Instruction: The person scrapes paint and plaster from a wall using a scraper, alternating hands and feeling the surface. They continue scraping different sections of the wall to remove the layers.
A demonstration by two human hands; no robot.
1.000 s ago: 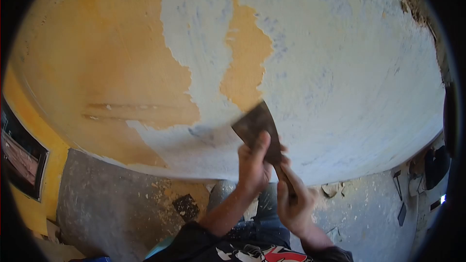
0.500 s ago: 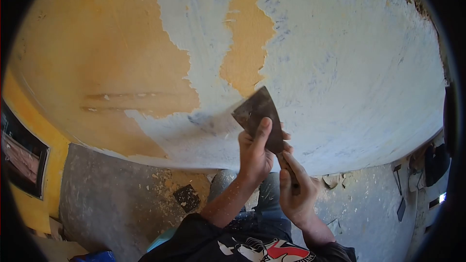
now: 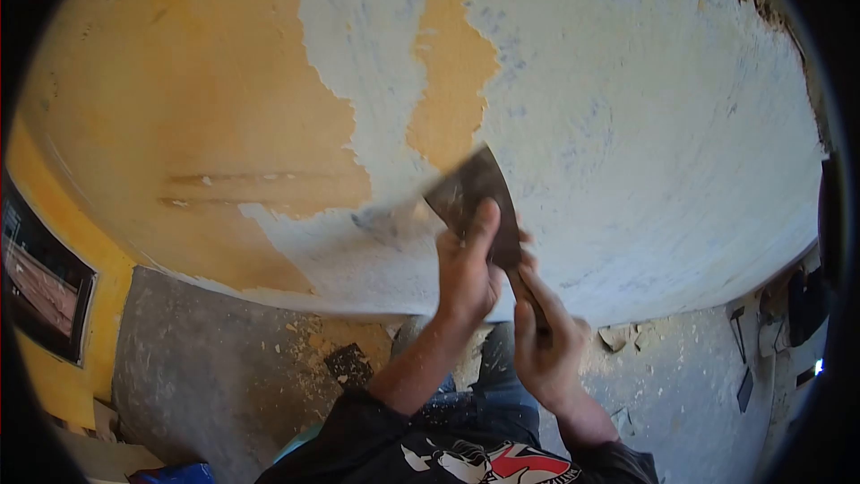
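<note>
Both my hands grip a wide paint scraper point(image 3: 466, 197) in front of the wall. My left hand point(image 3: 466, 264) is closed on the dark blade, thumb laid flat over its face and fingers behind it. Around the handle, my right hand point(image 3: 551, 341) is wrapped, with the index finger stretched along it toward the blade. The scraper's broad edge points up and left, close below a narrow patch of yellow paint point(image 3: 452, 72). Bare whitish wall point(image 3: 627, 152) surrounds that patch, and a larger yellow painted area point(image 3: 224, 81) with ragged edges covers the left.
Paint flakes litter the grey floor point(image 3: 206, 350), with a dark square piece point(image 3: 348, 365) near my legs. A framed opening point(image 3: 45, 278) is in the yellow wall at left. A blue packet point(image 3: 170, 473) lies bottom left; a long-handled tool point(image 3: 743, 367) stands at right.
The scraper and both hands have shifted slightly up and left, still in the same grip. The view has tilted a little, and the yellow patch looks much the same.
</note>
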